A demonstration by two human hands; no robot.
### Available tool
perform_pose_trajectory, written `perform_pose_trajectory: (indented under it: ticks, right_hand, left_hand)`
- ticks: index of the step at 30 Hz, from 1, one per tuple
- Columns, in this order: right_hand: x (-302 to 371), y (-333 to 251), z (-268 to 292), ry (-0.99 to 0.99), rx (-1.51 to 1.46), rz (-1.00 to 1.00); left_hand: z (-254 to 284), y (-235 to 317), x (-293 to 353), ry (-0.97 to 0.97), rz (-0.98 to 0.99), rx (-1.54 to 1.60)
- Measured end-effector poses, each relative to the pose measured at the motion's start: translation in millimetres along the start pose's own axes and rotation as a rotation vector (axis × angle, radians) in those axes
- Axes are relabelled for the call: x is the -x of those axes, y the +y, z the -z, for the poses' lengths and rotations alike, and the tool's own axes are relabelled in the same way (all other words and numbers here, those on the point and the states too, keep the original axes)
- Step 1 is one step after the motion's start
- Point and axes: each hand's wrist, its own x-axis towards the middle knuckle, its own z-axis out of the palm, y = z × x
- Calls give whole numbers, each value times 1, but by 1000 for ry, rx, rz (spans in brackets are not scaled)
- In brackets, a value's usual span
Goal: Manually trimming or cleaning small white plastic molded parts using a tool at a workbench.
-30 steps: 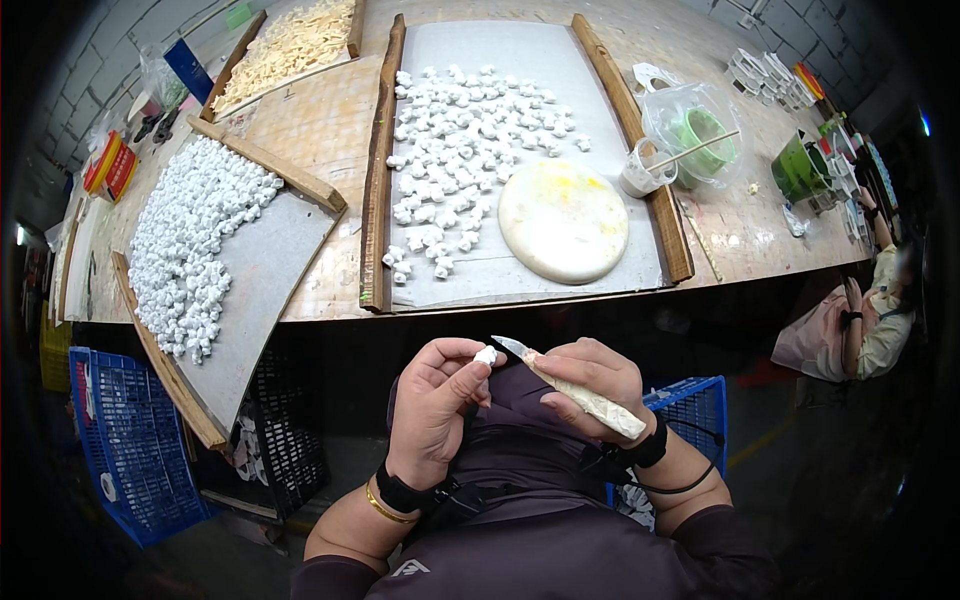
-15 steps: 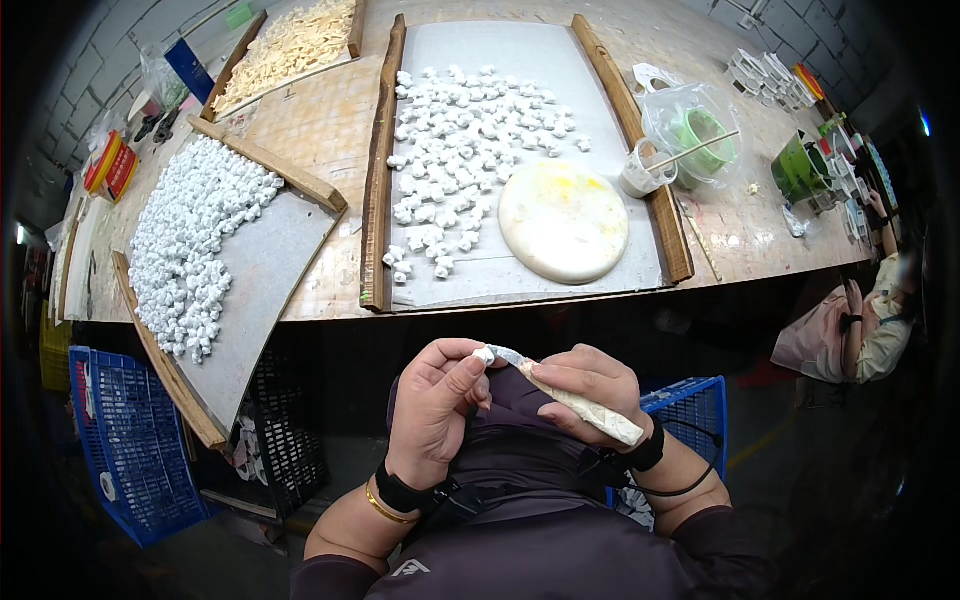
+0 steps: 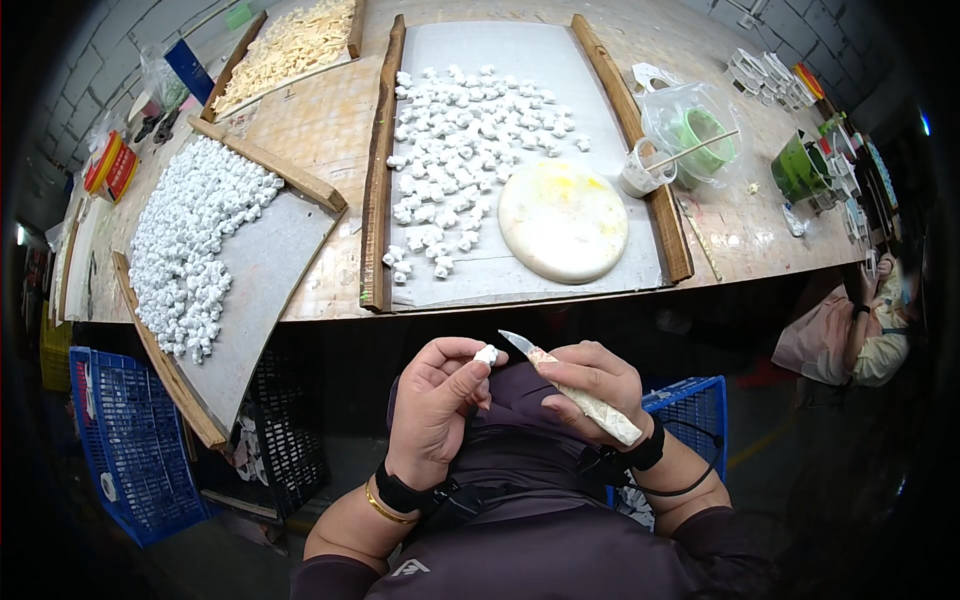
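Between the thumb and forefinger of my left hand [image 3: 437, 400] is a small white knobbly piece [image 3: 487, 355]. My right hand [image 3: 597, 388] is closed round the pale wrapped handle of a knife [image 3: 590, 408]. Its short pointed blade [image 3: 517, 342] tips up toward the left, just to the right of the white piece and apart from it. Both hands are in front of the table's near edge, above my lap. Many similar white pieces [image 3: 455, 130] lie spread on the wood-edged board [image 3: 490, 45] ahead, beside a round cream disc [image 3: 563, 225] with yellow stains.
A second board [image 3: 270, 245] at the left holds a dense heap of white pieces and juts over the table edge. Right of the middle board are a cup [image 3: 640, 175] with a stick and a green container [image 3: 703, 130]. Blue crates [image 3: 135, 440] stand below; another person [image 3: 850, 325] sits far right.
The knife blade has come away from the white piece, and its tip now points further up and left. My left hand has barely moved.
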Motion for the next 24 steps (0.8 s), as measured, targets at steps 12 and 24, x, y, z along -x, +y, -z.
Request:
perform_pose_trajectory:
  ticks: [12, 24]
  right_hand:
    - [-25, -15, -9, -35, 155, 82]
    - [-32, -20, -13, -69, 179, 94]
  left_hand:
    - [1, -4, 3, -65, -59, -117]
    - [-2, 0, 11, -84, -138, -281]
